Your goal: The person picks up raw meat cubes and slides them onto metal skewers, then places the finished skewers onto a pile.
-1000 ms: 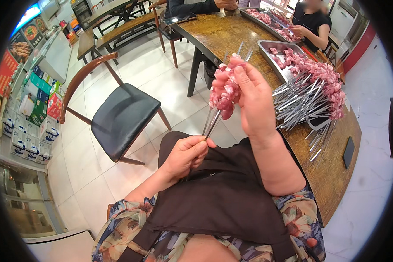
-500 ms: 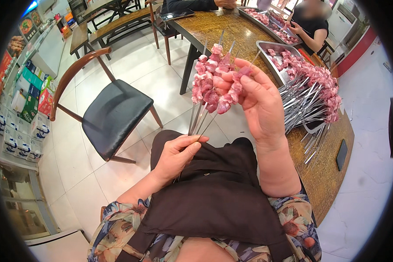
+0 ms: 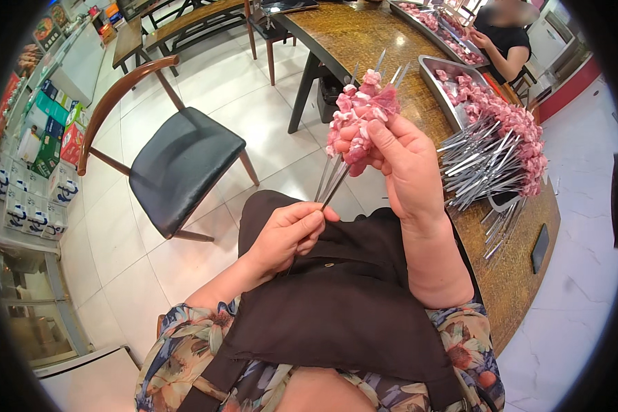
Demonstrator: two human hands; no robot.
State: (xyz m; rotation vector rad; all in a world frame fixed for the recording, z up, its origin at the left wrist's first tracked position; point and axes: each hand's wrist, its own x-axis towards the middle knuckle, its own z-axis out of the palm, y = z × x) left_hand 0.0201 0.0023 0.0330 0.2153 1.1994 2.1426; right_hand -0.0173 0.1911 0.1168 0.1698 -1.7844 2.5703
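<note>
Several metal skewers (image 3: 330, 180) stand in a bunch above my lap, points upward. My left hand (image 3: 288, 232) is closed in a pinch round their lower ends. Pink raw meat chunks (image 3: 351, 110) are threaded close together on the upper part, with bare tips poking out above. My right hand (image 3: 416, 172) is closed on this meat from the right, thumb in front; its other fingertips are partly hidden by the chunks. To the right, a large pile of loaded meat skewers (image 3: 484, 161) lies across a metal tray (image 3: 431, 74) on the table.
The wooden table (image 3: 343, 34) runs along my right and ahead, with a phone (image 3: 540, 247) near its right edge. Across it a person (image 3: 505, 41) handles meat by a second tray (image 3: 426, 31). A black-seated chair (image 3: 185, 168) stands to my left, with boxes (image 3: 34, 206) beyond.
The fanned skewers have drawn together into a tighter bunch. My right hand has gone from pinching a chunk on one skewer to wrapping the meat of the bunch.
</note>
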